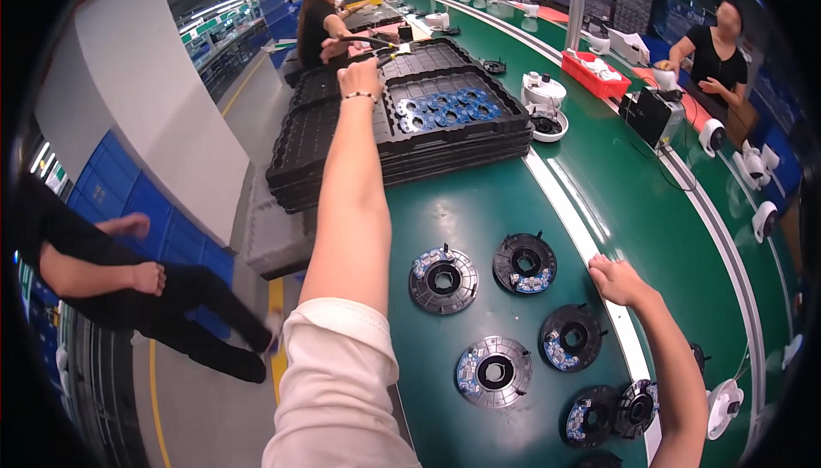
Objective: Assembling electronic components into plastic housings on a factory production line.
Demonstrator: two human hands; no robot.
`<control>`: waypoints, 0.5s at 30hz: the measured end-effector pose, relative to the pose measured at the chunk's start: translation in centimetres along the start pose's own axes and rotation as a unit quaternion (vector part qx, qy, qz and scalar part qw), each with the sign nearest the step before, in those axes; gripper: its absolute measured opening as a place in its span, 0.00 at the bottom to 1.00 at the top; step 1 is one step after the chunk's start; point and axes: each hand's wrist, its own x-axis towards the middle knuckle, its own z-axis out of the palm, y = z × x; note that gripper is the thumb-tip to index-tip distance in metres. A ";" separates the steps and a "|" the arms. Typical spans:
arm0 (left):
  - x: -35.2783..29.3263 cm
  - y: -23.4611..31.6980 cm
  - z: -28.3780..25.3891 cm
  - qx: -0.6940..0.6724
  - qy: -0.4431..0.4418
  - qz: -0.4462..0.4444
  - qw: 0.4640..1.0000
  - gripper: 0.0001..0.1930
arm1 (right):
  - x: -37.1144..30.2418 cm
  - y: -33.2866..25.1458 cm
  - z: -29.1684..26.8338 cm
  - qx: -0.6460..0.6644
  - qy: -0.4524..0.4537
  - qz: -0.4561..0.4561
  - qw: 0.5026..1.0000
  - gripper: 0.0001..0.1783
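My left hand (357, 79), a beaded bracelet at its wrist, reaches out over a stack of black plastic trays (410, 148). Its fingers are closed on a black-handled tool (386, 60) with a yellow part; the tool's exact kind does not show. Several blue circuit boards (449, 109) lie in the top tray, just beyond my forearm. Over the white strip (560, 195) of the green table, my right hand (617, 280) is curled with no object visible in it. Nearest to it are a round black part with a small blue board (524, 245) and another such part (571, 321).
More round parts (493, 372) lie across the near table. Beyond the trays stand a white camera-like housing (543, 90) and a red bin (596, 76). A co-worker (318, 19) reaches in by the trays. Another person in dark clothes (162, 288) is in the aisle at left.
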 end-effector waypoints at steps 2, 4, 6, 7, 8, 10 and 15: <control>0.0 -0.7 0.3 -0.019 -0.007 -0.016 1.000 0.11 | -0.2 -0.2 0.0 -0.021 0.002 -0.004 1.000 0.16; 0.0 -1.7 0.4 -0.025 0.009 -0.029 0.999 0.11 | -0.1 -0.3 0.2 -0.022 0.002 -0.011 1.000 0.16; -0.1 -2.5 0.5 -0.039 0.025 -0.036 0.998 0.11 | -0.1 -0.4 0.3 -0.023 0.001 -0.018 1.000 0.16; 0.0 -2.5 0.5 -0.048 0.027 -0.038 0.998 0.11 | -0.3 -0.4 0.3 -0.011 0.015 -0.018 1.000 0.16; 0.2 -2.5 0.6 -0.065 0.020 -0.038 0.997 0.11 | -0.4 -0.4 0.4 0.002 0.028 -0.018 0.999 0.16; 0.9 -1.2 1.5 -0.059 -0.015 -0.051 0.997 0.13 | -1.3 0.2 0.7 -0.011 0.075 -0.027 0.997 0.15; 2.6 -6.4 3.9 -0.067 0.014 -0.037 0.997 0.14 | 0.9 -0.8 0.3 -0.001 0.052 -0.052 0.997 0.16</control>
